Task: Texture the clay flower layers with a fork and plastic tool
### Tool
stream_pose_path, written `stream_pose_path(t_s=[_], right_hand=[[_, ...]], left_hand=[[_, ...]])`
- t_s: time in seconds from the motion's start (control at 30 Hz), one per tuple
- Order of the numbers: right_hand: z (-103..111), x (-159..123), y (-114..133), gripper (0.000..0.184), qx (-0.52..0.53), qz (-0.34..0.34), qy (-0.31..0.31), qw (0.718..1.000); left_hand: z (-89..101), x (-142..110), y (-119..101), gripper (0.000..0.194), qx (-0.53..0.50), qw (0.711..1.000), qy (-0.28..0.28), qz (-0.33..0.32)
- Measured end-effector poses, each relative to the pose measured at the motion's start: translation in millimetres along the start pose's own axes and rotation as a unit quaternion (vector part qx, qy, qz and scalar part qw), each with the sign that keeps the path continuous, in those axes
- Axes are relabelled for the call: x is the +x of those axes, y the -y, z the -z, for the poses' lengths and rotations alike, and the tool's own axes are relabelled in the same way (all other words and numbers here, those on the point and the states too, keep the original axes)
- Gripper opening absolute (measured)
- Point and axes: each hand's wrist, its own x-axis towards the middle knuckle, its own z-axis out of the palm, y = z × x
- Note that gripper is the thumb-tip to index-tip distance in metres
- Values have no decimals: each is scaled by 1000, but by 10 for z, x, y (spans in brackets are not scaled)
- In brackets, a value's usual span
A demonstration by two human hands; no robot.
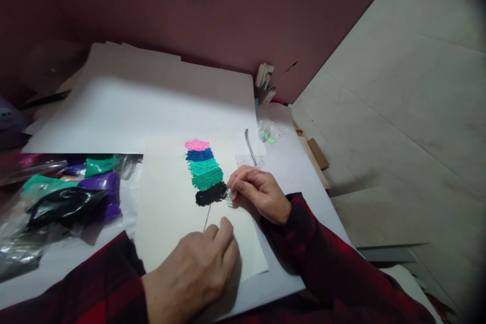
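My right hand (261,192) pinches a clear plastic fork (229,197), its tines at the right end of a black textured band (210,195). My left hand (197,263) is closed around a thin pale rod (207,217) whose tip reaches the lower edge of that band; what kind of tool it is I cannot tell. Above the black lie green bands (205,172), a dark blue band (200,155) and a pink band (196,145). All of them sit on a cream sheet (163,202) lying flat under both hands.
Plastic bags of black (63,205), purple and green material lie at the left. Large white sheets (152,91) cover the back. A metal utensil handle (249,146) and a clear container (270,132) with green bits sit beyond my right hand, near the table's right edge.
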Motion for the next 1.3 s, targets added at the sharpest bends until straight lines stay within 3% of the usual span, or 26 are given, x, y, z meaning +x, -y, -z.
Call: stream_pose_path(t_s=[0.5, 0.7, 0.9, 1.3], right_hand=[[-4, -31, -65, 23, 56, -32, -18, 998], [5, -9, -45, 21, 107, -7, -50, 993], [-21, -5, -42, 19, 123, -24, -17, 992], [-48, -5, -43, 20, 102, -31, -7, 994]], left_hand=[[2, 9, 0, 29, 11, 1000, 5, -1], [36, 2, -6, 31, 3, 1000, 9, -2], [13, 11, 6, 32, -4, 1000, -15, 3], [-4, -7, 1, 30, -11, 1000, -23, 1]])
